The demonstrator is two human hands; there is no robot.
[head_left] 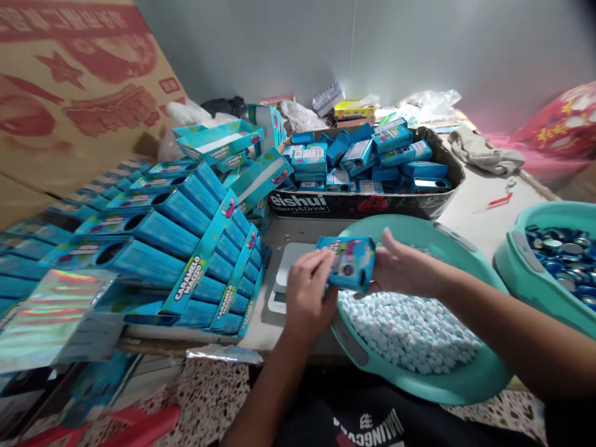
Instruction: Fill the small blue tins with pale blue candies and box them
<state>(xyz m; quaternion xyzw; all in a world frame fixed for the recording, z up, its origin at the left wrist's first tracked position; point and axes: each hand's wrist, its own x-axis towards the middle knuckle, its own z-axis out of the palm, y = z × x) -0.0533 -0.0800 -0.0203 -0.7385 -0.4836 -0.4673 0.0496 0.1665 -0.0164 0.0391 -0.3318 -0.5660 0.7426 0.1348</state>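
My left hand is wrapped around the near end of a small blue printed candy box, held tilted in front of me. At the box's far right end is my right hand, its thumb stretched up and apart. Its other fingers are partly hidden, and I cannot tell whether they touch the box. Below it, a teal basin holds many small pale blue and white candies. Under my left forearm and wrist lies a white flat device like a kitchen scale.
At left stand stacked display trays of blue boxes. A black carton heaped with blue boxes sits behind the basin. Another teal basin with round metallic lids is at right. A grey cloth and a large cardboard box flank the table.
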